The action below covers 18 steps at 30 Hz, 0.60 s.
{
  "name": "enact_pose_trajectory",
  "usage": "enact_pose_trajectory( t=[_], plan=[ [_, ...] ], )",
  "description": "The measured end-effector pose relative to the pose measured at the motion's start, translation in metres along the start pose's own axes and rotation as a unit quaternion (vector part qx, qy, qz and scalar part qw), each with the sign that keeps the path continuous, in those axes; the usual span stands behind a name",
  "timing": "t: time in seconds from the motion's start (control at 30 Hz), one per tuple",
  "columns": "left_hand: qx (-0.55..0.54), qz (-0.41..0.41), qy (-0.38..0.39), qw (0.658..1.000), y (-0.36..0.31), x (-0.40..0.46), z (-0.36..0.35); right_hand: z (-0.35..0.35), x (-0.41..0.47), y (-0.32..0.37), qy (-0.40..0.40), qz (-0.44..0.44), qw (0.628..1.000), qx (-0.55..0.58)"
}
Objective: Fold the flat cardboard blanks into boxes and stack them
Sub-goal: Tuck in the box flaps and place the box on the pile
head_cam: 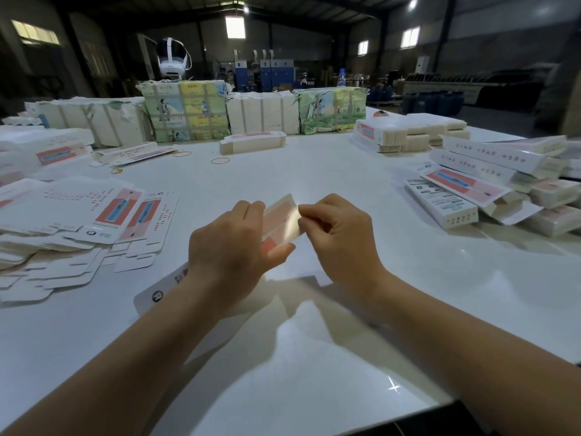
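1. White table (314, 171) carries flat blanks (78, 221) at left, folded boxes (490, 190) stacked at right.
2. Left hand (226, 247) grips the half-folded box (281, 220) above the table's middle.
3. Right hand (339, 237) pinches its end flap.

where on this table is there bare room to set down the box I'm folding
Bare tabletop runs beyond both hands, bordered by the loose rubber bands and wrapped bundles behind. The near right side is bare too. The flat blanks crowd the left; the folded boxes crowd the right.
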State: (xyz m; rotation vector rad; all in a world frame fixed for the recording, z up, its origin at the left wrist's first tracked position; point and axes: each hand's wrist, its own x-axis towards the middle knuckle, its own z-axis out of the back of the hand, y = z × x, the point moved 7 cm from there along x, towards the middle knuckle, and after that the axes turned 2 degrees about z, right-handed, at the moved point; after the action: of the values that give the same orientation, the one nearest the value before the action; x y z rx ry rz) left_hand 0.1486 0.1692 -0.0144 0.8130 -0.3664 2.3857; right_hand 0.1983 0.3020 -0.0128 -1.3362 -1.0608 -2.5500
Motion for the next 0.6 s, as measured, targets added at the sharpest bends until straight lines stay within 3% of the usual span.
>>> enact_pose_trajectory(
  t=[0.17,0.37,0.5,0.6],
  plan=[
    [0.010,-0.016,0.036,0.999,0.009,0.003,-0.002,-0.008,-0.002,-0.004,0.085,-0.022,0.996,-0.021],
    [0.012,-0.093,0.094,0.991,0.008,0.005,0.004,-0.033,-0.011,0.003,0.279,0.131,0.946,-0.099],
    [-0.024,-0.131,0.104,0.986,0.009,0.002,0.001,-0.030,-0.014,0.007,0.264,0.158,0.947,-0.089],
    [0.030,-0.181,0.042,0.982,0.000,0.004,-0.005,-0.023,-0.009,0.003,0.228,0.146,0.951,-0.148]
  ],
)
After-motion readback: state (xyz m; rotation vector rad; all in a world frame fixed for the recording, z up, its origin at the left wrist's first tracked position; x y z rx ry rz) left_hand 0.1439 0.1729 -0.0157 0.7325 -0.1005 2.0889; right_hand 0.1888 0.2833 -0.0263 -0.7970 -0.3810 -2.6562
